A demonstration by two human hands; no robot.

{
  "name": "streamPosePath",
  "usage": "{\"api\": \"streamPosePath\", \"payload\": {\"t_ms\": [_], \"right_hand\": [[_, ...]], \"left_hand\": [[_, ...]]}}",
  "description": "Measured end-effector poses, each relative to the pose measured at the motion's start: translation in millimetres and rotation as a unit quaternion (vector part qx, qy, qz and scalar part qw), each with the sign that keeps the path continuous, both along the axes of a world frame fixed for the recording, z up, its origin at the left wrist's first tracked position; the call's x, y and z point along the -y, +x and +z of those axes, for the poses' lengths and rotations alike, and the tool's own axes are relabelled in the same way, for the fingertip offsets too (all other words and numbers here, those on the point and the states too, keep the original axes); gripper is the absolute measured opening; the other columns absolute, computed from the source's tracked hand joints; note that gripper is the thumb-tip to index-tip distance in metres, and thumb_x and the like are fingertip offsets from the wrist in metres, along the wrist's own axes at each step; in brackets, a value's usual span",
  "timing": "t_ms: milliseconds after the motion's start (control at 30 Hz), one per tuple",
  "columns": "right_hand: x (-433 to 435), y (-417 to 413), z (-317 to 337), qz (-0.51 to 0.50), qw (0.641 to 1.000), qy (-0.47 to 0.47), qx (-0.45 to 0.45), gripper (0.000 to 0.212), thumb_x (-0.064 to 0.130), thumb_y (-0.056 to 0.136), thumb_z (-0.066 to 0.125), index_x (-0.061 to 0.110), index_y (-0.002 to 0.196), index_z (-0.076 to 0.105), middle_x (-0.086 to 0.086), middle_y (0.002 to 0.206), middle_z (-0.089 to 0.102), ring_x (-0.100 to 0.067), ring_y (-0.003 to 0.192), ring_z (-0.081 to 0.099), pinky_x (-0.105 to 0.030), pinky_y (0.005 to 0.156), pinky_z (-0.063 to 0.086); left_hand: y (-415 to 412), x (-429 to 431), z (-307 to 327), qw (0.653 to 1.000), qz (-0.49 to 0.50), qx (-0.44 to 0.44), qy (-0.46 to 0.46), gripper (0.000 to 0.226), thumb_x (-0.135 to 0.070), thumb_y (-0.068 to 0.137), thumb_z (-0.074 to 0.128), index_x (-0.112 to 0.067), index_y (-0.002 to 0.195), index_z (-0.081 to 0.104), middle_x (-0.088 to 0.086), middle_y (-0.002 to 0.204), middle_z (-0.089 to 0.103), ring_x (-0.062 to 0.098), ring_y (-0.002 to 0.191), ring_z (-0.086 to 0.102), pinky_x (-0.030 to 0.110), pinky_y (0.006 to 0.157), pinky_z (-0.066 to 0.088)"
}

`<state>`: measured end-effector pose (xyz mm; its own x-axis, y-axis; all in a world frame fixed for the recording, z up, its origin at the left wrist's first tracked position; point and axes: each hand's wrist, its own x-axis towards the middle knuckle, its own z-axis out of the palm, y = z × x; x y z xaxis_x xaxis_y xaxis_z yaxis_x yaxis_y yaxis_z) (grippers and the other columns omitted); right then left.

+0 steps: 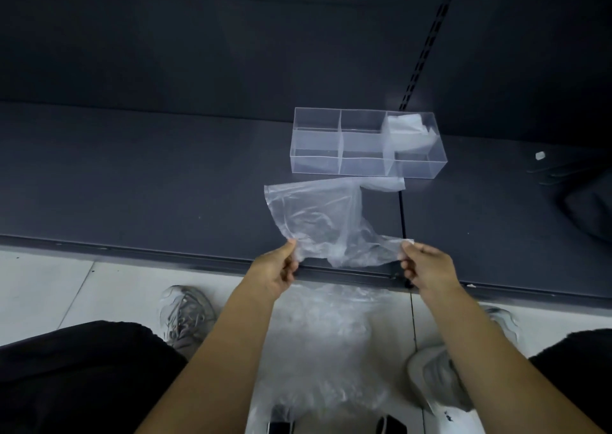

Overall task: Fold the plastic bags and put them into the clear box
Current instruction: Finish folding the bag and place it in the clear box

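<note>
So far one folded bag (405, 125) sits in the right-end compartment of the clear box (314, 166) on the shelf (165, 175). The left hand (281, 273) and right hand (427, 268) each pinch a near corner of an unfolded plastic bag (314, 215) spread just before it. A heap of bags (331, 334) waits on the floor (49, 284).

Dark grey shelf (165, 175) with a slotted upright rail (427, 36) on its back panel, small white scrap (540, 155) lying on it far right, pale tiled floor (49, 284) below, grey laced sneaker (187, 314), black trousers (82, 377).
</note>
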<state>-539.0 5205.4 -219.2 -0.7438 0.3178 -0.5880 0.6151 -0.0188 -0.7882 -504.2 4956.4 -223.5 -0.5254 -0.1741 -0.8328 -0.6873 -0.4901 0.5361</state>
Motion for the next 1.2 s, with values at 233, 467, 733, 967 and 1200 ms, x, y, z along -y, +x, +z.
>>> {"api": "streamPosePath", "payload": {"t_ms": [233, 467, 733, 967, 1200], "right_hand": [[-59.4, -15.4, 1.3, -0.007, 0.997, 0.081, -0.018, 0.022, 0.019, 0.089, 0.067, 0.011, 0.069, 0.064, -0.003, 0.063, 0.058, -0.01, 0.052, 0.046, -0.013, 0.035, 0.037], [-76.2, -14.6, -6.6, -0.004, 0.986, 0.164, 0.02, 0.023, 0.019, 0.088, 0.067, 0.01, 0.067, 0.063, -0.004, 0.062, 0.058, -0.014, 0.051, 0.046, -0.021, 0.042, 0.041], [-72.9, -13.4, -13.8, 0.059, 0.969, 0.237, 0.015, 0.023, 0.021, 0.09, 0.064, 0.002, 0.079, 0.07, -0.004, 0.063, 0.062, -0.015, 0.055, 0.054, -0.033, 0.067, 0.048], [-77.9, -11.7, -13.2, 0.091, 0.932, 0.348, 0.05, 0.025, 0.022, 0.091, 0.06, 0.0, 0.089, 0.071, -0.013, 0.076, 0.065, -0.031, 0.071, 0.059, -0.034, 0.069, 0.046], [24.3, -13.9, 1.8, 0.182, 0.825, 0.482, -0.233, 0.034, 0.003, 0.083, 0.062, 0.004, 0.117, 0.061, -0.021, 0.128, 0.052, -0.039, 0.117, 0.048, -0.048, 0.1, 0.038]], "left_hand": [[-12.2, 24.5, 0.1, 0.977, -0.077, -0.043, -0.193, 0.035, -0.032, 0.091, 0.064, -0.011, 0.064, 0.056, 0.001, 0.049, 0.05, 0.012, 0.045, 0.037, 0.021, 0.04, 0.029], [-7.9, 27.8, -3.9, 0.962, -0.081, -0.09, -0.243, 0.025, -0.023, 0.087, 0.069, -0.009, 0.071, 0.056, 0.001, 0.054, 0.051, 0.006, 0.038, 0.038, 0.016, 0.039, 0.035], [-8.6, 8.4, -2.8, 0.963, -0.183, -0.02, -0.194, 0.041, -0.036, 0.088, 0.067, -0.013, 0.059, 0.05, -0.001, 0.046, 0.048, 0.008, 0.031, 0.036, 0.016, 0.035, 0.029], [-11.0, 7.4, -8.3, 0.978, -0.053, 0.005, -0.203, 0.034, -0.018, 0.09, 0.06, -0.01, 0.059, 0.049, 0.003, 0.047, 0.046, 0.015, 0.034, 0.038, 0.022, 0.04, 0.031], [-8.7, -21.1, -15.8, 0.621, -0.232, -0.283, -0.693, 0.013, 0.002, 0.083, 0.057, -0.008, 0.086, 0.065, 0.013, 0.092, 0.061, 0.031, 0.081, 0.057, 0.039, 0.074, 0.049]]}}
